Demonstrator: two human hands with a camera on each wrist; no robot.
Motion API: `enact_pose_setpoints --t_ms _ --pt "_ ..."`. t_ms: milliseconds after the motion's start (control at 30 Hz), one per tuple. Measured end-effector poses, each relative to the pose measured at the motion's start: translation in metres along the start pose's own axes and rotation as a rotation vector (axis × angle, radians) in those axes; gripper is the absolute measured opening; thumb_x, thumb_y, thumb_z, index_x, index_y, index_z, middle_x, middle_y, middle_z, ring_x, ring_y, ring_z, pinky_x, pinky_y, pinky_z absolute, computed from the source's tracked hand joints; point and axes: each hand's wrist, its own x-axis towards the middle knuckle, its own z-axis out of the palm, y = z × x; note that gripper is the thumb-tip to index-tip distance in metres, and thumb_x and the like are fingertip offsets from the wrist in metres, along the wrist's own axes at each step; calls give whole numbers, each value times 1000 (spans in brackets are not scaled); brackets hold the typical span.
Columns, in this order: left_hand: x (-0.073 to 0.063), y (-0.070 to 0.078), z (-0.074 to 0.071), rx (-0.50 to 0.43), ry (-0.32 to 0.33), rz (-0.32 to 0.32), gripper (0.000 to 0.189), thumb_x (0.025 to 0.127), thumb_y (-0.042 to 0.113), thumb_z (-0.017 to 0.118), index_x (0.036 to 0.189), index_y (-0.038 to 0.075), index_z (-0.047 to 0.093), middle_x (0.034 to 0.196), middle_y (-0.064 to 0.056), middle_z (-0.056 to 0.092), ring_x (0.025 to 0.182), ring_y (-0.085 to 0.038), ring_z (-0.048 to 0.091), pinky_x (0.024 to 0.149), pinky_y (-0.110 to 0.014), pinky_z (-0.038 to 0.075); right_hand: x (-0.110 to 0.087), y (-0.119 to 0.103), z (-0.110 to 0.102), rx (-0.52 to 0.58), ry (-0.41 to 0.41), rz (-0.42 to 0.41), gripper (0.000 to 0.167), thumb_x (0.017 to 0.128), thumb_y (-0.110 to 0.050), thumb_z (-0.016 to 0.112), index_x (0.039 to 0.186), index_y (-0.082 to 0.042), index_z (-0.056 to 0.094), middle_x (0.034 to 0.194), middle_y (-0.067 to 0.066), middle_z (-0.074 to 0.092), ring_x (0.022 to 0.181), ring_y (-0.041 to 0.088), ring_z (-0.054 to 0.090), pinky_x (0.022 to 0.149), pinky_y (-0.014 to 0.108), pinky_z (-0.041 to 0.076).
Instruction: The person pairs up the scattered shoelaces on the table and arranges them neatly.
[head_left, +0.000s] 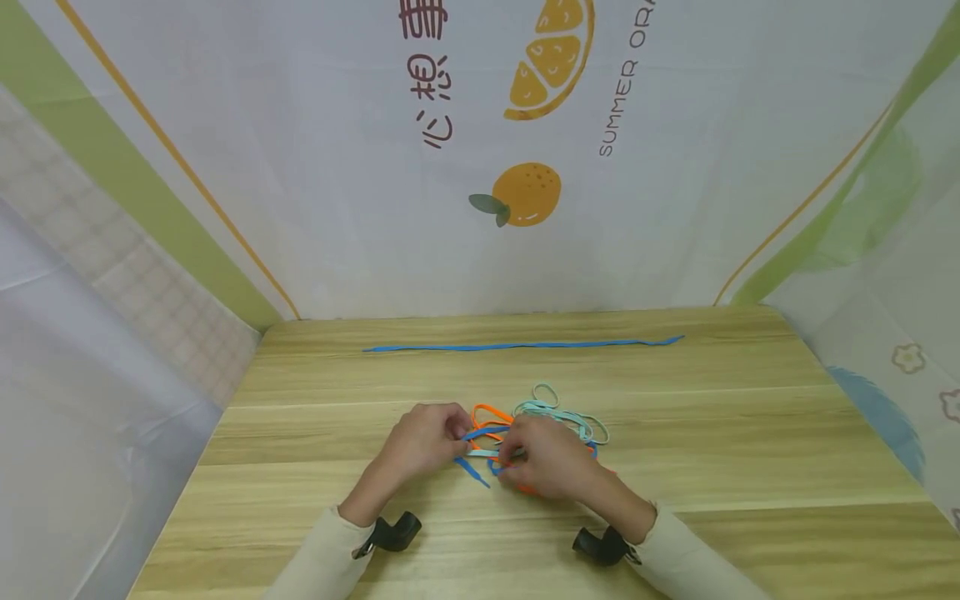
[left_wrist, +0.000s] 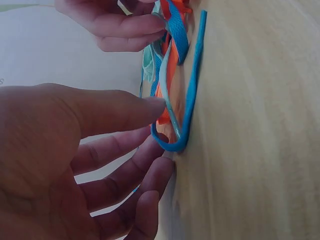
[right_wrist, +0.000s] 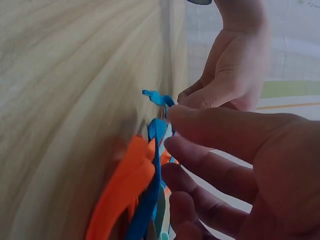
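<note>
A white cloth [head_left: 360,208] hangs across the top of the frame, printed with a whole orange [head_left: 532,194], an orange slice [head_left: 555,62], dark red characters [head_left: 429,83] and sideways English lettering [head_left: 628,83]. Green bands and thin orange lines flank it. At the left edge, pale fabric carries a checked strip [head_left: 112,250]; at the right, another white cloth shows flower outlines [head_left: 909,358] and a blue patch [head_left: 881,417]. A light wood-grained desk [head_left: 285,500] spans the lower frame under soft light.
</note>
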Motion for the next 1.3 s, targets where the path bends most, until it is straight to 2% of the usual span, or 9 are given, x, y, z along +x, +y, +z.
enact_pose_setpoints --t_ms 200,533,667,833,1067,1167,1300 --pt "-1 2 1 9 -4 -25 18 87 6 89 96 17 78 83 11 68 78 -8 63 74 -36 53 1 0 2 -28 -14 2 18 81 -14 96 80 -21 80 86 -13 66 80 6 56 71 28 50" --pt "-3 2 2 14 -2 -35 17 88 6 90 92 15 76 81 9 68 76 -8 62 73 -35 54 2 2 4 23 -23 -16 26 82 -7 95 74 -22 74 77 -17 63 75 2 55 66 26 50" --pt "-3 2 1 1 -5 -29 15 89 6 89 90 15 77 80 9 68 75 -9 62 72 -35 54 2 6 -2 93 -29 -30 27 84 -5 89 72 -23 73 74 -20 60 74 1 54 66 26 50" --pt "-4 2 1 -4 2 -10 13 91 8 88 87 16 79 78 11 69 72 -7 63 70 -35 53 1 14 -14 248 -45 -48 21 86 -8 86 76 -23 75 75 -21 64 70 2 56 66 25 50" --pt "-5 0 0 17 2 5 11 93 12 86 87 19 81 78 12 71 73 -7 63 68 -34 53 -1 22 -34 450 -118 6 15 86 -2 77 84 -18 75 78 -10 67 73 10 60 69 27 51" --pt "-6 0 -2 18 -4 6 9 94 12 86 89 18 82 79 12 72 74 -7 63 69 -35 53 -3 22 -41 488 -126 18 12 88 -3 77 87 -14 74 80 -7 69 76 15 64 73 29 55" --pt "-6 2 -8 15 4 3 7 96 13 83 91 18 84 82 12 74 77 -8 65 72 -36 54 -8 21 -51 485 -112 21 6 89 -6 77 91 -10 74 83 -5 70 79 18 66 74 30 55"
